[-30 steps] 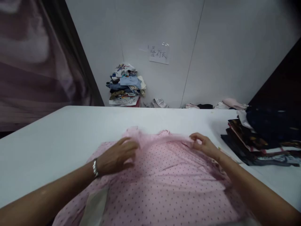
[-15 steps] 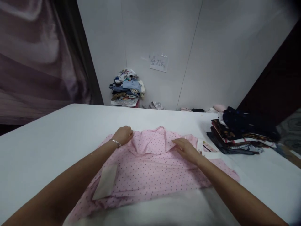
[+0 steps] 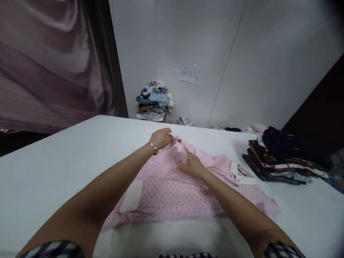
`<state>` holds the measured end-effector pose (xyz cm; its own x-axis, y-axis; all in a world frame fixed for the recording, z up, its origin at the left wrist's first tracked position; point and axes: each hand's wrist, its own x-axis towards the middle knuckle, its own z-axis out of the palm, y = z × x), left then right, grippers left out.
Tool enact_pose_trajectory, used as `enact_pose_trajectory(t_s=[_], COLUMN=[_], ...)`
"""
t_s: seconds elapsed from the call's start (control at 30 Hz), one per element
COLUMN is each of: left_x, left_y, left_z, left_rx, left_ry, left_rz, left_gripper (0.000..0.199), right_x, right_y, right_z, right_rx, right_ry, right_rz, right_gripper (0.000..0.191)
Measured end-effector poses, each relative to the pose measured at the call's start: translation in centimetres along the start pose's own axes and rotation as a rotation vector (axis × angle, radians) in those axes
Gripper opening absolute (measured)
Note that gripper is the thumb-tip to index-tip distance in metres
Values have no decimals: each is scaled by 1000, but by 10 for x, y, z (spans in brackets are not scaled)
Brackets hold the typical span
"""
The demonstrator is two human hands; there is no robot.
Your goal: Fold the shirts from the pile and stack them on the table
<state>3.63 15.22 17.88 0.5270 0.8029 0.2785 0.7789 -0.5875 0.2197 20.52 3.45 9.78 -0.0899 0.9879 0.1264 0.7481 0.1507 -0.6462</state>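
A pink dotted shirt lies spread on the white table in front of me. My left hand, with a beaded bracelet at the wrist, is closed on a gathered part of the shirt's far side and lifts it off the table. My right hand is beside that raised fold, thumb and fingers apart, touching the cloth. A pale rectangular piece lies on the left part of the shirt. On its right part is a white strip with small round studs, bordering a printed patch.
A stack of folded dark clothes stands on the table at the right. Beyond the far edge, a tall clothes pile rests against the wall, near a paper sign. A mauve curtain hangs at the left.
My left hand has moved right and away from me, raising gathered cloth. My right hand has shifted left towards it. The view has turned slightly left.
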Motion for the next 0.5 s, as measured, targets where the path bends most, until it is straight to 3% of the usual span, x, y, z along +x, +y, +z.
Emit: enact_pose_trajectory(t_s=[0.1,0.2,0.33,0.43,0.5], left_x=[16,25,15,-6,-16], left_y=[35,29,-41,-96,-119], left_z=[-17,-15,17,47,62], left_rx=[-134,-325,-95,9,65], left_ry=[87,108,-107,-240,-298], left_rz=[105,216,-51,-189,-254], left_gripper=[33,45,52,62,67], right_x=[28,51,62,64,65], right_y=[-2,7,34,49,54], right_z=[-11,-43,-110,-154,-175], right_rx=[230,454,680,787,784], right_ry=[103,282,402,411,400], right_rz=[48,112,111,87,91], right_gripper=[65,56,58,55,53])
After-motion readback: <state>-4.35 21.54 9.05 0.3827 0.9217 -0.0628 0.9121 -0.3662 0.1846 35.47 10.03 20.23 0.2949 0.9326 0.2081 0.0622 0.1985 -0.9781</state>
